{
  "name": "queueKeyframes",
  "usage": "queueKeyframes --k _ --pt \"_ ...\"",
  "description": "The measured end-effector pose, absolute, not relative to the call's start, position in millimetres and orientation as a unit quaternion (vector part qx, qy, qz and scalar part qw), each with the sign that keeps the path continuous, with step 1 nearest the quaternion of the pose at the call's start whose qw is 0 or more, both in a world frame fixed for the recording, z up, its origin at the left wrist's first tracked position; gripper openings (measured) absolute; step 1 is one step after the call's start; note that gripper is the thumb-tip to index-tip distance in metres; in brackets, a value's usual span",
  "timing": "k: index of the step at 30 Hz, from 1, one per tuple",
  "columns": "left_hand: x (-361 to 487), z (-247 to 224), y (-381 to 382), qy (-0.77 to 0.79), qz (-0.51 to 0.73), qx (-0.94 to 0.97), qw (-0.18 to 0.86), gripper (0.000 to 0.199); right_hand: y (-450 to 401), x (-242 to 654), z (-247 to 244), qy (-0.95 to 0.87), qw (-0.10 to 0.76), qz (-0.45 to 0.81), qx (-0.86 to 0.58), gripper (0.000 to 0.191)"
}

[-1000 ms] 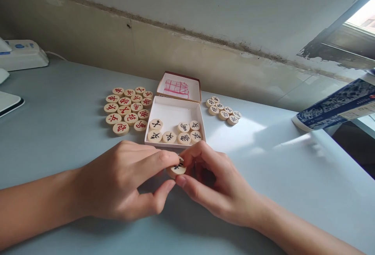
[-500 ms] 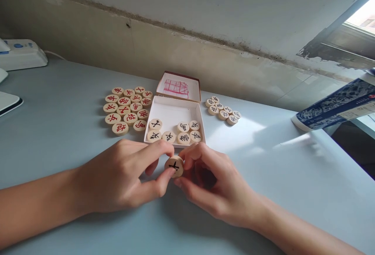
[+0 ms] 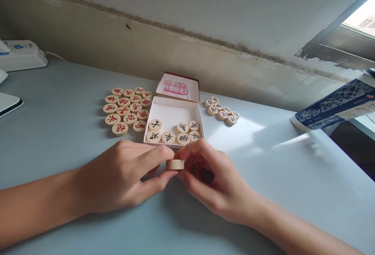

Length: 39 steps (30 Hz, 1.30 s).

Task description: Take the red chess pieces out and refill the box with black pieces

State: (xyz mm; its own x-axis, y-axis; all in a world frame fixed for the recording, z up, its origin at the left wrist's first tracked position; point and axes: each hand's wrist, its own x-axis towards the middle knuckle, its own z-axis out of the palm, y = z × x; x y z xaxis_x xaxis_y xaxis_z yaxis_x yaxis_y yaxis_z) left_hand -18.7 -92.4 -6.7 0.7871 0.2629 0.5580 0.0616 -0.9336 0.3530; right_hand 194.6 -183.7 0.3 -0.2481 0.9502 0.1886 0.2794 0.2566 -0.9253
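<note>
Worktop (image 3: 293, 177) with open box (image 3: 175, 110)

Box near the worktop's far edge. Left hand (image 3: 125, 177) and right hand (image 3: 212, 180), grips narrow, pinch one round piece (image 3: 175, 164), edge-on, just off the box's near edge. Black-marked pieces (image 3: 183, 138) lie inside, gathered toward that edge.

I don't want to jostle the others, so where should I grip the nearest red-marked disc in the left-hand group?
Probably by the left and right of its rim, from above on the near side. That red-marked disc lies flat, face up, with open table to its left and a gap to its right, while neighboring discs crowd its back.
</note>
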Motion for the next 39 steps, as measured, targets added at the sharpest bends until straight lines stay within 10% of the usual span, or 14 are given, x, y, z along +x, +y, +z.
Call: queueKeyframes --k 9,33,39 --pt "-22 -7 -91 0.041 0.32 0.935 0.145 0.013 -183 194 2 -0.622 0.429 0.456 -0.469 0.015" --pt "-19 6 -96 0.034 0.371 0.863 0.342 0.015 -195 194 -3 -0.739 0.598 0.106 -0.291 0.016" --pt "-17 8 -89 0.158 0.428 0.877 0.153 0.016 -216 201 7 -0.813 0.472 0.12 -0.319 0.017"
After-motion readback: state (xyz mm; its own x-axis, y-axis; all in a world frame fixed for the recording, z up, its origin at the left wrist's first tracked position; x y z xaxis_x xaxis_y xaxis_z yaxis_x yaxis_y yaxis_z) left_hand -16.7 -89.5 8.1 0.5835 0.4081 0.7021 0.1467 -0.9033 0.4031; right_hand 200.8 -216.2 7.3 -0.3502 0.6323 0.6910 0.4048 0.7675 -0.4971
